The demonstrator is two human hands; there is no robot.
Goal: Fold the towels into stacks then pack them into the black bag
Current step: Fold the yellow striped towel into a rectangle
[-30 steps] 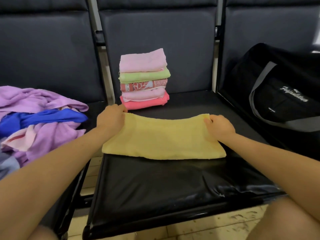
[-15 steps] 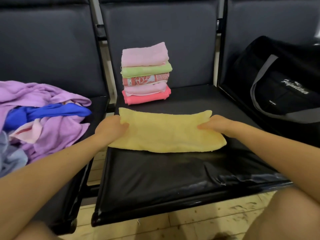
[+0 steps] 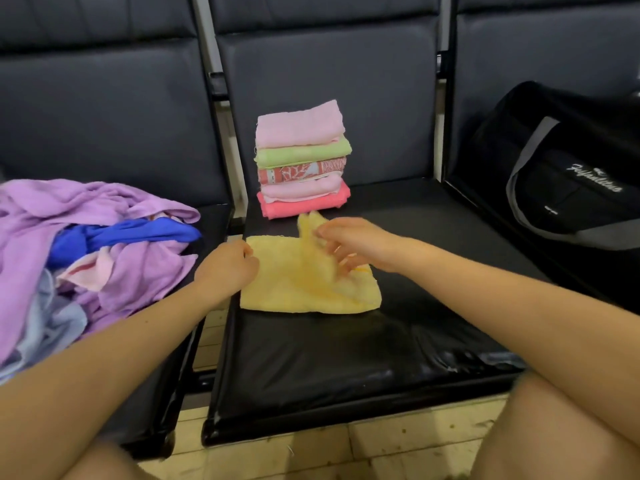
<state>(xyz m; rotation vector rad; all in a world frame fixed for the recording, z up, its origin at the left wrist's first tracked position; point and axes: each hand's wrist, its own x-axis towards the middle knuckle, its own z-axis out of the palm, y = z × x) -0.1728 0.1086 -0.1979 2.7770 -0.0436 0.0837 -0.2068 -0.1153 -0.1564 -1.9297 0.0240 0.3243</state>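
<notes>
A person folds a yellow towel on a black seat before the towel stack; left hand pinches its edge, right hand, fingers curled on cloth, should next lay its lifted end flat

Dim, even indoor light, sheen on the black seat, perhaps motion blur around the hands, wide-angle bowing at edges.

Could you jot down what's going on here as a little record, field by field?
Activity: folding a yellow towel on the middle seat
Left hand: holds the towel's left edge
Right hand: carries the right end across, raised
Folded stack: five towels, behind the yellow one
Unfolded pile: left seat
Black bag: right seat
</notes>
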